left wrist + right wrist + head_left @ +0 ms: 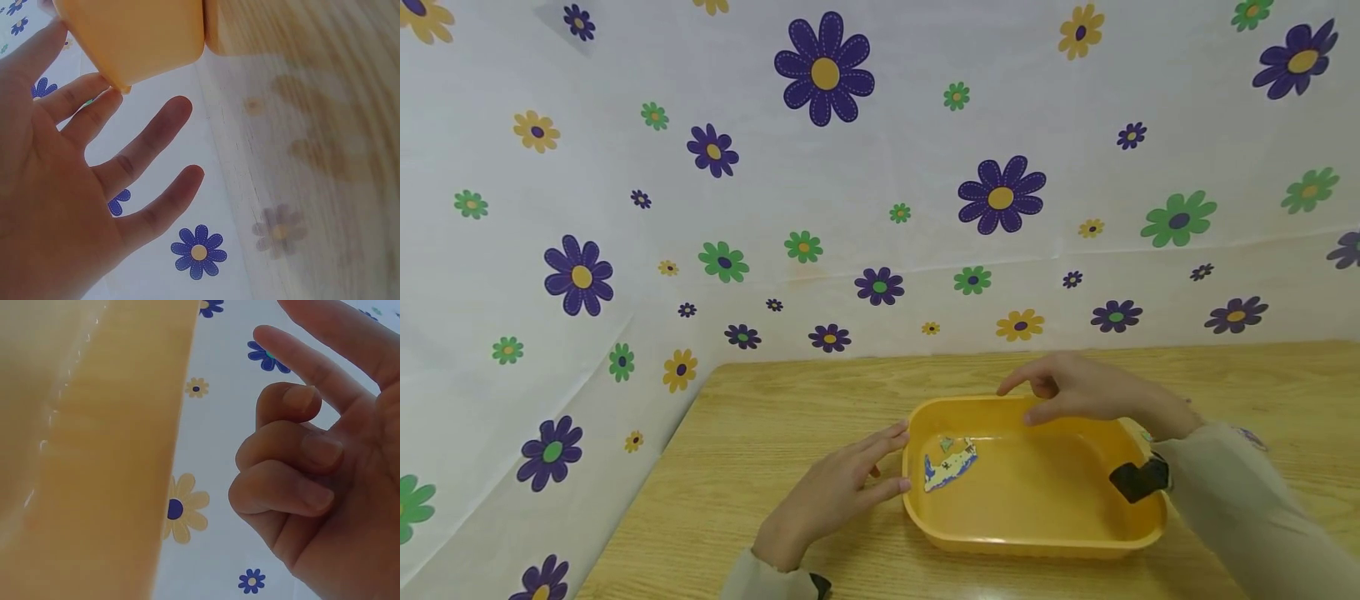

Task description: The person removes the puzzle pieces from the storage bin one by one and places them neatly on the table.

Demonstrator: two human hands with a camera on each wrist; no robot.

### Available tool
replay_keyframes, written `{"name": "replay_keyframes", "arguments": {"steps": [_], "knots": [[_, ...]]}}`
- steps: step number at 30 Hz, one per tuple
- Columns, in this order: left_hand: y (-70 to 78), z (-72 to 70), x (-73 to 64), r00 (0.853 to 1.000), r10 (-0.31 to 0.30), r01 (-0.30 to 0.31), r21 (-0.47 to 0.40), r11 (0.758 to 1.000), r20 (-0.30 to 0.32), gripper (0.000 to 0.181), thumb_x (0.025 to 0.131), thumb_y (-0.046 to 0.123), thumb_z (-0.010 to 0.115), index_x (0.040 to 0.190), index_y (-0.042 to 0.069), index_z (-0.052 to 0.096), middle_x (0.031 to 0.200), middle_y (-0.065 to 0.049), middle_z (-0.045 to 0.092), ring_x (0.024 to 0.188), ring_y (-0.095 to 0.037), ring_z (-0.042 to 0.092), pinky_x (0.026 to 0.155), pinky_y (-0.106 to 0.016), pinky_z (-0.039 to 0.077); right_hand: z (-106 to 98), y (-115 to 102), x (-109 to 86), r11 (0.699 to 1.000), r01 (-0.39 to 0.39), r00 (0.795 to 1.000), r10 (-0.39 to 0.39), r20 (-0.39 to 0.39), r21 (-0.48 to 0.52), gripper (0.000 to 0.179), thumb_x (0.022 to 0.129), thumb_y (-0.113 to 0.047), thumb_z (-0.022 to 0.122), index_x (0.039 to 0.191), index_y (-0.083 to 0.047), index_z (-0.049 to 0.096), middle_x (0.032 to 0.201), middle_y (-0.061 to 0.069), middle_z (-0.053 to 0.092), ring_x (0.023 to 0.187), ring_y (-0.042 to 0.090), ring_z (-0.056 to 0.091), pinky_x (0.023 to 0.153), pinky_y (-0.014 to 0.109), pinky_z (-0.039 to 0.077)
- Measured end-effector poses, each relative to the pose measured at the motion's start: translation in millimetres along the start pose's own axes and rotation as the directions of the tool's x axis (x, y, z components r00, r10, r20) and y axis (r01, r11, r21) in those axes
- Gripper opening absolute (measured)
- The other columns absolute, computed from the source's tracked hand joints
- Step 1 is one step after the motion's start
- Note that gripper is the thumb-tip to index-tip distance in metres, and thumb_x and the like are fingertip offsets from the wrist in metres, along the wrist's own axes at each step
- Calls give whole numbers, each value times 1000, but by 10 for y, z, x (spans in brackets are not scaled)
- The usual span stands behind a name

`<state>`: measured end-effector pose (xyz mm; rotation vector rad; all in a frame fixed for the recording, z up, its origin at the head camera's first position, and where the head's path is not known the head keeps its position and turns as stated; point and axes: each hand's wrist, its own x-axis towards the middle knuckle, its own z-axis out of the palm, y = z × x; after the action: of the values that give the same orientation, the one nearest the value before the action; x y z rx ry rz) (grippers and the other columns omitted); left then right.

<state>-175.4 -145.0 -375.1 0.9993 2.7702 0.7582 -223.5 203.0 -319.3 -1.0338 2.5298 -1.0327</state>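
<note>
A yellow plastic tub (1030, 546) stands on the wooden table. Inside it, towards the left, lies a flat, irregular cream-and-blue piece (951, 468), with a small greenish piece (946, 444) just beyond it. My left hand (842, 483) touches the tub's left rim with its fingertips; in the left wrist view the fingers are spread, two of them at the rim's corner. Over the far rim hovers my right hand (1078, 387), thumb and index finger extended and apart. The right wrist view shows its other three fingers (281, 487) curled towards the palm, with nothing visible in them.
Right of the tub, partly behind the right forearm, a small purplish flat piece (1251, 439) lies on the wooden table (760, 442). A white flower-printed sheet (865, 167) hangs behind the table and along its left side. A black strap (1138, 479) sits on the right wrist.
</note>
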Motion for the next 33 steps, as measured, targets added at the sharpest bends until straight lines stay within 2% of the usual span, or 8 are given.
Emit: {"name": "replay_keyframes", "arguments": {"steps": [8, 17, 23, 33], "knots": [[1, 0, 3, 1000, -6, 6, 1, 1000, 5, 58, 102, 45, 59, 150, 12, 51, 160, 0, 39, 84, -6, 56, 70, -22, 53, 107, -3, 121, 1000, 24, 998, -25, 61, 16, 35, 90, -13, 76, 121, 2, 70, 67, -8, 41, 62, 9, 39, 55, 24, 31], [3, 5, 4, 1000, -22, 22, 2, 1000, 12, 58, 102, 46, 58, 150, 13, 51, 160, 1, 39, 86, -6, 57, 71, -23, 53, 266, 56, 261, 998, 54, 986, -58, 158, 33, 34, 89, -10, 75, 119, 3, 70, 63, -12, 41, 57, 4, 38, 54, 21, 32], [8, 0, 0, 1000, -28, 28, 2, 1000, 15, 58, 102, 47, 58, 150, 14, 51, 161, 2, 38, 88, -6, 58, 71, -24, 53, 416, 117, 355, 999, 46, 988, -44, 151, -8, 31, 87, -8, 76, 116, 2, 72, 63, -12, 42, 56, 2, 38, 53, 20, 32], [-14, 19, -1, 1000, -11, 11, -2, 1000, 6, 57, 103, 46, 57, 149, 13, 52, 160, 2, 39, 87, -6, 58, 71, -23, 53, 636, 180, 461, 997, 74, 986, -67, 153, -38, 30, 87, -4, 76, 116, 2, 72, 62, -13, 42, 54, 0, 38, 51, 19, 34]]}}
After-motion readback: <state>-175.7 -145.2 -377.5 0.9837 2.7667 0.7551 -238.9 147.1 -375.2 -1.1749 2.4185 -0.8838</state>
